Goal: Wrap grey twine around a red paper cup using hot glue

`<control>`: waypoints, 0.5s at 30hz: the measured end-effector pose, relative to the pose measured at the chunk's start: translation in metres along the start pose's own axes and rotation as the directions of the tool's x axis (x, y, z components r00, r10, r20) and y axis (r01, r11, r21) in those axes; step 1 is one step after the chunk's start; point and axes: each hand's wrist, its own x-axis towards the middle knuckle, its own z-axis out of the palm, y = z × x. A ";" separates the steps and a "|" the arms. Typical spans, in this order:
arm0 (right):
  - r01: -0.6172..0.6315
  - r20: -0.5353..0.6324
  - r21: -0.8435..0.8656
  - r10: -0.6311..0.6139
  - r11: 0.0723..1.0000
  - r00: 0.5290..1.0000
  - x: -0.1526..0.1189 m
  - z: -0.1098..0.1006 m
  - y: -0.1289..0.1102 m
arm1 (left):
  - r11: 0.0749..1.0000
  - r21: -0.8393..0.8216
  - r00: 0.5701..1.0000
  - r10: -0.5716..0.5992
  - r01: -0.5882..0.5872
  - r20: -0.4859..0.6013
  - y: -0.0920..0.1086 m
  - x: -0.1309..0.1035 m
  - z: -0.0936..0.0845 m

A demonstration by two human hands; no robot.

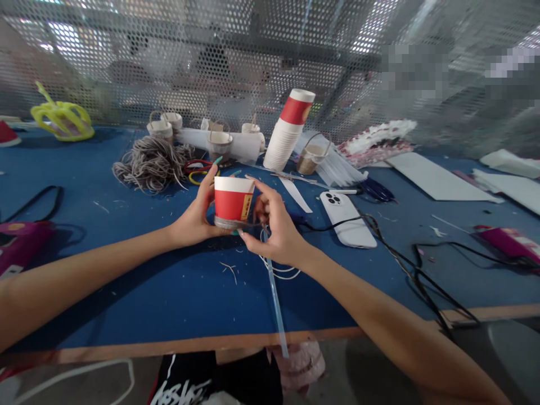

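Observation:
A red and white paper cup [231, 199] is held upright above the blue table, with grey cord [228, 223] wound around its base. My left hand [197, 216] grips the cup from the left side, fingers behind it and thumb low. On the right side, my right hand [276, 225] has its index finger at the rim and its thumb near the base; its other fingers are curled by the cord, which runs toward them. A clear glue stick [276, 309] and a loop of thin white cord [291, 274] lie below my right hand.
Behind stand a tilted stack of paper cups [283, 135], small cord-handled cups [219, 143] and a grey yarn pile [147, 163]. A white phone [348, 219] and black cables [415, 275] lie right, a purple tool [25, 242] left. Scissors with red and yellow handles [198, 171] sit behind my left hand.

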 end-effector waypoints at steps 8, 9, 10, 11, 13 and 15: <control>0.029 0.027 -0.153 -0.025 0.988 0.999 -0.001 -0.001 0.000 | 0.999 -0.027 1.000 0.028 -0.028 0.004 -0.002 0.001 0.002; 0.044 0.009 -0.174 -0.043 0.984 0.999 0.002 -0.003 -0.002 | 0.999 -0.030 1.000 0.016 -0.016 -0.009 -0.002 0.001 0.002; 0.071 -0.025 -0.195 -0.077 0.978 0.997 0.005 -0.005 -0.005 | 0.999 -0.036 1.000 0.003 -0.004 -0.028 -0.002 0.001 0.002; 0.111 -0.071 -0.210 -0.128 0.971 0.989 0.008 -0.007 -0.010 | 0.999 -0.045 0.998 -0.009 0.006 -0.055 -0.003 0.001 0.002; 0.194 -0.232 -0.204 -0.240 0.960 0.943 0.005 -0.006 -0.023 | 0.997 -0.070 0.993 -0.031 0.024 -0.112 -0.006 0.002 0.003; 0.253 -0.476 -0.103 -0.271 0.962 0.836 -0.019 0.000 -0.041 | 0.994 -0.104 0.986 -0.054 0.038 -0.156 -0.009 0.003 0.004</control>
